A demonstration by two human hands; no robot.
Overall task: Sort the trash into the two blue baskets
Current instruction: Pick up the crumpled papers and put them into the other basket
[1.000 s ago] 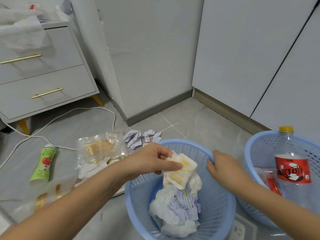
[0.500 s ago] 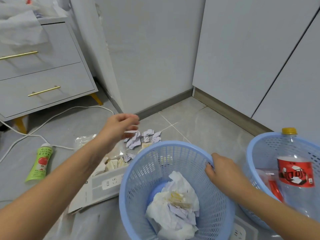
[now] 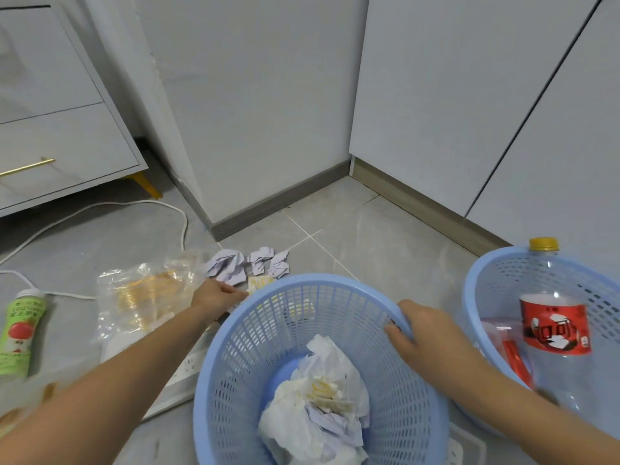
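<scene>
Now that the wrapper lies in the near basket (image 3: 235, 380), the left hand (image 3: 214, 297) reaches, fingers hidden, toward floor scraps (image 3: 231, 266); the right hand (image 3: 422, 333) keeps gripping the rim.

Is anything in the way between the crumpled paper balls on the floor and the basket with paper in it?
Nothing visible. The paper balls lie just beyond the rim of the near basket, whose top is open.

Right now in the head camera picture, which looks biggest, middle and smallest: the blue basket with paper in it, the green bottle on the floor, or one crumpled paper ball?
1. Blue plastic basket holding paper, though it is nearest the camera.
2. Green plastic bottle with white cap.
3. Crumpled pale purple paper ball.
</scene>
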